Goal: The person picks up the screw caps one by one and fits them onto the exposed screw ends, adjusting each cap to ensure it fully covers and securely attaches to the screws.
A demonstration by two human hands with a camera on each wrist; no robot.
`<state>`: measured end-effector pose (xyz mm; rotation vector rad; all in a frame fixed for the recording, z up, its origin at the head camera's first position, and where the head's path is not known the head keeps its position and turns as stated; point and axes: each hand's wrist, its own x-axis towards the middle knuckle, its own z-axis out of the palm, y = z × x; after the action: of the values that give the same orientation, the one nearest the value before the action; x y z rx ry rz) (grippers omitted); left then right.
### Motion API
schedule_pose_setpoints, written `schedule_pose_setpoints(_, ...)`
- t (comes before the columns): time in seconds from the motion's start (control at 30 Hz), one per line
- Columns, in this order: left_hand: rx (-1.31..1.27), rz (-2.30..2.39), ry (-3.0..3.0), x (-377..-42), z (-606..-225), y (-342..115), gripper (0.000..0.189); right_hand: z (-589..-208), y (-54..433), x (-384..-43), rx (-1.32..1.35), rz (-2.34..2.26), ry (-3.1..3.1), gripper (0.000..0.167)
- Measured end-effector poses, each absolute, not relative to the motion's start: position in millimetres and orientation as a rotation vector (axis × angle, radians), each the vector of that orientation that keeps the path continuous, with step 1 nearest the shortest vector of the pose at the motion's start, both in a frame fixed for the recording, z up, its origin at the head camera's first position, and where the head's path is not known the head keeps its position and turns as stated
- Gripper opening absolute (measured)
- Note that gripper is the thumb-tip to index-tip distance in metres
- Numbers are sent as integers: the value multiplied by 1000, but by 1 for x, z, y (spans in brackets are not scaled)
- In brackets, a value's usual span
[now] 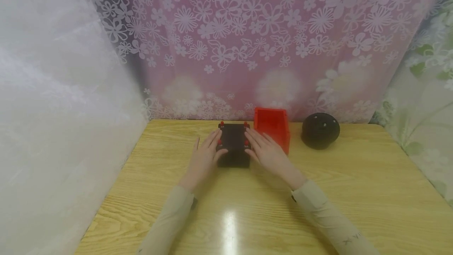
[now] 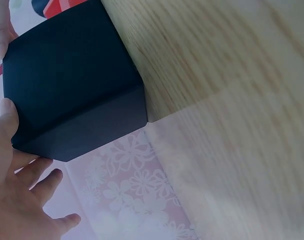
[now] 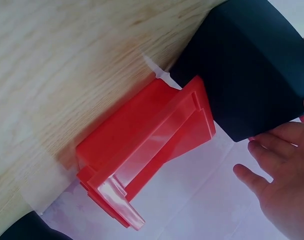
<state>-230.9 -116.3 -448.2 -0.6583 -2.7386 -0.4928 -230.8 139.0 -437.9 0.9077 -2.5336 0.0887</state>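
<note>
A black box with small red knobs near its top corners stands on the wooden table. My left hand touches its left side, fingers stretched forward and the thumb near the front edge. On the opposite side, my right hand touches the box in a similar way. The left wrist view shows the thumb and fingertips at the edges of the box, with the outer fingers spread apart. In the right wrist view, several fingertips meet the box's edge; one finger stands away from it.
Close to the box's right stands an open red bin, just beyond my right hand. Farther right is a black rounded object with small shiny dots. A floral pink curtain hangs behind the table's back edge.
</note>
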Motion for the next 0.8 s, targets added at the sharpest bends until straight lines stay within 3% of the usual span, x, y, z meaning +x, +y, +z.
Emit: schedule_pose_setpoints(0.8,-634,-576,-2769,-261,-446,-114,69,-437,139,-262,896,154,-2574,67)
